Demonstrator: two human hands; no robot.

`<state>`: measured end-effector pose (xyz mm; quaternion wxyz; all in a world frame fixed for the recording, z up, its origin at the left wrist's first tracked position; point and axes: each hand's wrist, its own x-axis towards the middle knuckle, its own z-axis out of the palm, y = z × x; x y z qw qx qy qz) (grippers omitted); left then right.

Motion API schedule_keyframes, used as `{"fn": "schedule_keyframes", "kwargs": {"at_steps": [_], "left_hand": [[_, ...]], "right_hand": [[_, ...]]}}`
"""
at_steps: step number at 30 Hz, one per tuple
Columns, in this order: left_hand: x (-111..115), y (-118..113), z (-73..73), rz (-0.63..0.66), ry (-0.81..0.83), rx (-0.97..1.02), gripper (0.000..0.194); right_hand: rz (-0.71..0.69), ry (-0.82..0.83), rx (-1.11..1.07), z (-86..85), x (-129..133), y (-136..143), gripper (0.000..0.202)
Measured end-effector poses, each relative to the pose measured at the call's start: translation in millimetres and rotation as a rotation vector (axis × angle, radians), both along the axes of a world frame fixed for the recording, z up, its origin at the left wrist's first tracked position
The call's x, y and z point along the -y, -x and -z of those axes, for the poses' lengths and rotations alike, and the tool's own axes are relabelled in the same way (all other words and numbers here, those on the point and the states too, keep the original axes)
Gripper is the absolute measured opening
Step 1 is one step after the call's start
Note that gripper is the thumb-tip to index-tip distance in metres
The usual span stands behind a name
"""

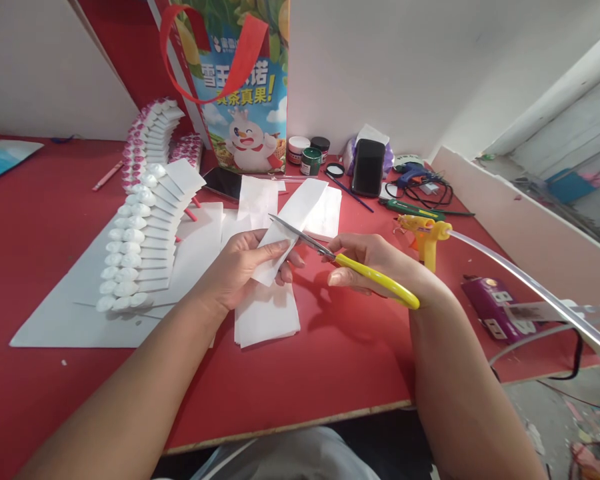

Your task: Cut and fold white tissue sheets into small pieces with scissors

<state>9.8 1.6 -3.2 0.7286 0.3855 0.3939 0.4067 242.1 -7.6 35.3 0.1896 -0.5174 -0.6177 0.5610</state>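
Observation:
My left hand pinches a folded white paper strip between thumb and fingers, holding it tilted above the table. In my right hand is a pair of scissors with yellow handles. Their metal blades lie across the strip, the tips pointing to the upper left; whether they are cutting into the paper I cannot tell. Below my left hand lies a stack of white paper strips. More white paper sits behind the held strip. To the left, a curved row of white card pieces with white rounded tips rests on a white board.
A bright gift bag stands at the back beside small paint jars. A black phone leans near there. On the right are a yellow glue gun with a long clear glue stick and a purple pack.

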Motion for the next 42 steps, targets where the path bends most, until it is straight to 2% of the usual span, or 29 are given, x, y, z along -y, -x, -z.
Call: {"fn": "schedule_keyframes", "kwargs": {"at_steps": [4,12,16,18,21,24,28,31,35,39,42], "left_hand": [[-0.6,0.0,0.4,-0.005,-0.003,-0.006,0.019],[-1.8,1.6,6.1,-0.004,0.000,0.008,0.016],[-7.9,2.1,5.8,-0.130,0.065,0.174,0.020],[-11.8,2.8,3.1,-0.244,0.068,0.337,0.030],[-14.7,6.6,-1.7,-0.369,0.022,0.526,0.047],[-13.1,13.0,-4.1,-0.364,0.092,0.586,0.073],[-10.0,16.7,-3.6,-0.339,0.184,0.584,0.087],[-9.7,13.7,-3.8,-0.343,0.195,0.554,0.094],[-9.1,9.0,-5.2,-0.336,0.220,0.547,0.092],[-8.0,7.4,-2.8,-0.252,0.226,0.518,0.090],[-8.0,7.6,0.5,-0.206,0.212,0.492,0.088]], "right_hand": [[0.054,0.064,-0.014,-2.0,1.1,1.4,0.053],[0.133,0.067,-0.064,-2.7,3.2,5.4,0.053],[0.260,-0.047,-0.092,2.8,-0.9,8.0,0.053],[0.378,-0.166,0.056,8.3,-5.9,7.1,0.052],[0.494,-0.347,0.520,18.7,-14.1,3.3,0.044],[0.458,-0.390,0.940,26.8,-19.5,0.2,0.031],[0.376,-0.286,1.158,29.5,-20.7,0.9,0.033],[0.319,-0.242,1.208,25.3,-17.5,3.1,0.037],[0.239,-0.237,1.255,11.2,-10.6,8.9,0.031],[0.187,-0.408,1.198,0.9,-15.3,20.4,0.023],[0.108,-0.510,1.101,7.7,-33.4,26.8,0.021]]}}
